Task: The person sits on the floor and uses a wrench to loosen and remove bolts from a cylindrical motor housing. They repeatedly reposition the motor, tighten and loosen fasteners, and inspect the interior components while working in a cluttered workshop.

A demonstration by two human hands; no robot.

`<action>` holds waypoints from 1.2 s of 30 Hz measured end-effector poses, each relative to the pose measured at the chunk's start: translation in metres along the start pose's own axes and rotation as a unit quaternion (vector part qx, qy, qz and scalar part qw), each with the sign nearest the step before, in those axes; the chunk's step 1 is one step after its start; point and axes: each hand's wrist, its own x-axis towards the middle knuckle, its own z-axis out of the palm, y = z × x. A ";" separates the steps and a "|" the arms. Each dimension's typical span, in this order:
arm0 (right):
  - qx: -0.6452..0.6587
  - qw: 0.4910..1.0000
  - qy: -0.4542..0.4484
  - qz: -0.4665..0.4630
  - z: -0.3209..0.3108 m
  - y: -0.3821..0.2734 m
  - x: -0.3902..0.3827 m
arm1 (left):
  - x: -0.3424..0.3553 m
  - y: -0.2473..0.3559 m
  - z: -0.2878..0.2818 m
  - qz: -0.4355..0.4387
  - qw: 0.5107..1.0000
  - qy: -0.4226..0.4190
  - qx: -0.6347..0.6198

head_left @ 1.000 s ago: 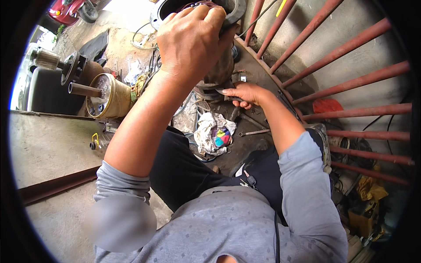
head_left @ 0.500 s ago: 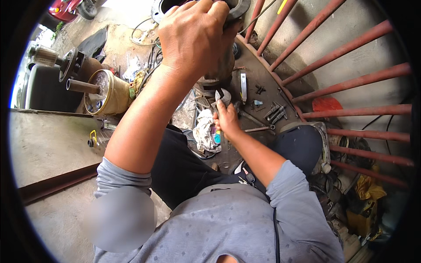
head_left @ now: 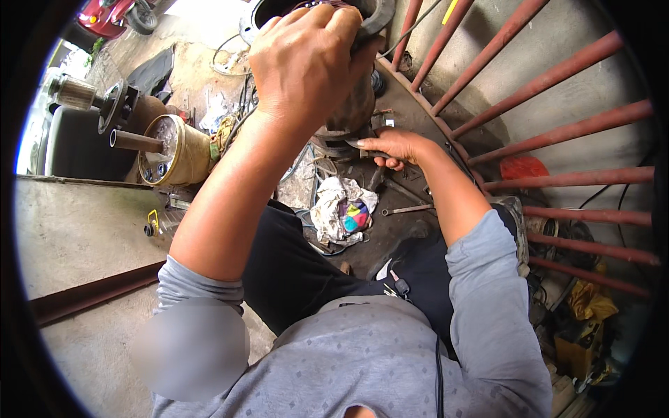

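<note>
My left hand (head_left: 303, 66) is closed over the near rim of a round metal motor housing (head_left: 350, 110), which stands upright on the floor. Dark reddish windings (head_left: 327, 4) show inside its open top. Low on the housing's right side, my right hand (head_left: 398, 146) grips an adjustable wrench (head_left: 366, 152), thumb along the top. The wrench's jaw meets the lower end of the housing; how it sits there is mostly hidden. A white rag (head_left: 326, 209) with a multicoloured patch lies on the floor just nearer to me.
A combination wrench (head_left: 408, 209) lies on the floor by my knee. At left stands a dirty bucket (head_left: 185, 150) with a pipe across its top. Red metal bars (head_left: 557, 132) run along the right wall. Loose cables (head_left: 240, 104) lie behind the left forearm.
My right hand has moved up and to the right with the adjustable wrench, which has swung from pointing toward me to lying sideways at the housing's base. The left hand keeps its hold.
</note>
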 end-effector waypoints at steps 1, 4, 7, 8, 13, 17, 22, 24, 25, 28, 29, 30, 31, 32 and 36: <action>0.014 1.000 0.005 -0.005 0.007 0.001 0.001 | 0.001 -0.001 0.001 0.004 1.000 0.007 -0.006; 0.128 0.976 0.172 -0.034 0.065 0.018 0.008 | 0.002 -0.002 0.005 0.001 1.000 0.022 0.000; 0.371 0.861 0.318 -0.143 0.148 0.019 0.048 | 0.002 -0.002 0.005 0.015 0.999 0.044 0.008; 0.466 0.814 0.310 -0.157 0.165 0.016 0.062 | 0.002 -0.002 0.005 0.013 0.999 0.033 0.010; 0.418 0.831 0.335 -0.147 0.169 0.039 0.062 | 0.003 -0.003 0.000 0.030 0.998 0.033 0.045; 0.346 0.894 0.260 -0.121 0.139 0.059 0.021 | 0.003 -0.002 0.001 0.022 0.999 0.029 0.000; 0.271 0.946 0.151 -0.096 0.086 0.041 -0.002 | 0.000 0.002 -0.002 -0.011 1.000 -0.001 0.010; 0.239 0.964 0.102 -0.051 0.062 0.032 -0.006 | 0.001 0.004 -0.004 -0.013 1.000 0.000 0.010; 0.212 0.975 0.059 -0.034 0.047 0.027 -0.006 | 0.002 0.004 -0.004 -0.017 1.000 0.000 0.011; 0.077 0.997 0.010 0.024 0.007 0.010 -0.002 | 0.003 0.004 -0.006 -0.011 1.000 0.002 0.010; 0.035 0.999 -0.028 -0.004 -0.003 0.007 -0.003 | 0.003 0.004 -0.006 -0.005 1.000 0.002 0.009; 0.009 1.000 -0.008 0.000 -0.007 0.005 -0.003 | 0.004 0.003 -0.005 -0.002 1.000 0.001 0.010; -0.011 1.000 -0.003 -0.005 -0.004 0.004 -0.003 | 0.004 0.001 -0.005 0.000 1.000 0.000 0.012; -0.024 0.999 0.009 -0.026 0.002 0.003 -0.003 | 0.003 0.001 -0.004 0.001 1.000 -0.004 0.014; 0.253 0.942 0.216 -0.048 0.099 0.015 0.013 | 0.003 -0.001 0.006 -0.005 0.999 0.044 0.022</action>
